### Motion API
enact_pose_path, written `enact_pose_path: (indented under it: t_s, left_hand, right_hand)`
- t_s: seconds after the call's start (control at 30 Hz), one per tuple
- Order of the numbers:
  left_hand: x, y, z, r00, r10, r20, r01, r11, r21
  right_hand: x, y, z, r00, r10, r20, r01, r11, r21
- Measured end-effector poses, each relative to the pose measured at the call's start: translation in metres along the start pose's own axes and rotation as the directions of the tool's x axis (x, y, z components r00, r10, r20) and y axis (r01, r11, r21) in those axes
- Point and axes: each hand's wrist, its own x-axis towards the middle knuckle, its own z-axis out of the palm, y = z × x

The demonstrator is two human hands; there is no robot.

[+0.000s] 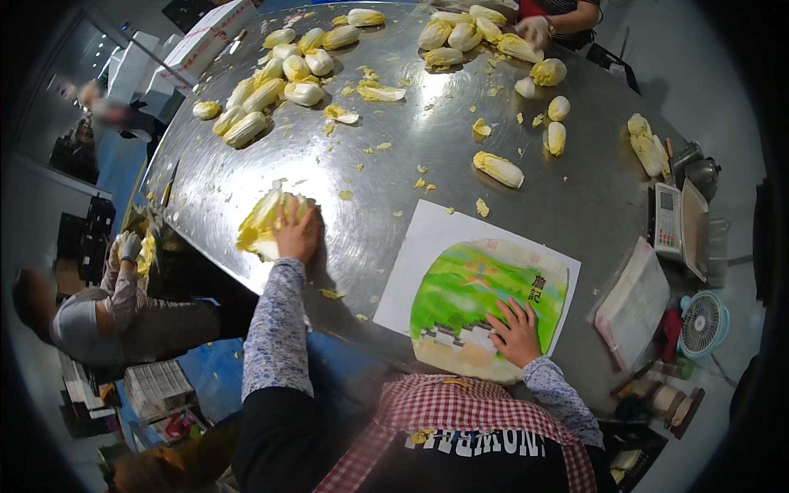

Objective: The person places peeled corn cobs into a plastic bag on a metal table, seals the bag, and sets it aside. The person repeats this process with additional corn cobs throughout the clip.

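My left hand (296,229) lies with spread fingers on a heap of loose yellow napa cabbage leaves (262,223) near the left edge of the steel table (363,246). My right hand (516,331) rests flat, fingers apart, on a green printed bag (456,296), which looks full and lies on a white sheet (404,271) close to my checked apron. Beyond the sheet lies a single napa cabbage (499,169). Small leaf scraps are scattered around it.
Napa cabbages (265,95) are piled at the far left, others (465,37) near a co-worker's gloved hand (535,32). A digital scale (667,215), plastic bags (635,302) and a small fan (701,323) are at right. A knife (169,183) lies by the left edge; another person stands beyond.
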Motion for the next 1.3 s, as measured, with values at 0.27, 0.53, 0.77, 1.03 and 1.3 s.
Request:
enact_pose_path:
  t_s: [0.27,0.53,0.77,1.03,1.3]
  left_hand:
    - [0.06,-0.108,-0.031,0.949,-0.315,0.023,0.285,0.885,0.368]
    - [0.065,0.044,-0.061,0.916,0.071,-0.395,-0.213,0.92,-0.33]
    - [0.06,0.145,-0.096,0.963,0.242,-0.116,-0.264,0.774,-0.576]
    - [0.106,0.292,-0.092,0.638,0.716,-0.284,-0.762,0.535,-0.365]
    - [0.13,0.316,-0.077,0.681,0.709,0.181,-0.168,0.392,-0.905]
  right_hand:
    - [0.017,0.009,-0.022,0.999,0.042,-0.008,-0.04,0.985,0.167]
    - [0.207,0.087,-0.097,0.843,0.275,-0.462,-0.231,0.961,0.151]
    - [0.265,0.118,-0.065,0.857,0.373,-0.355,-0.357,0.927,0.112]
    - [0.257,0.098,-0.084,0.946,0.321,0.048,-0.228,0.553,0.802]
    - [0.282,0.162,-0.072,0.67,0.569,-0.476,-0.442,0.822,0.36]
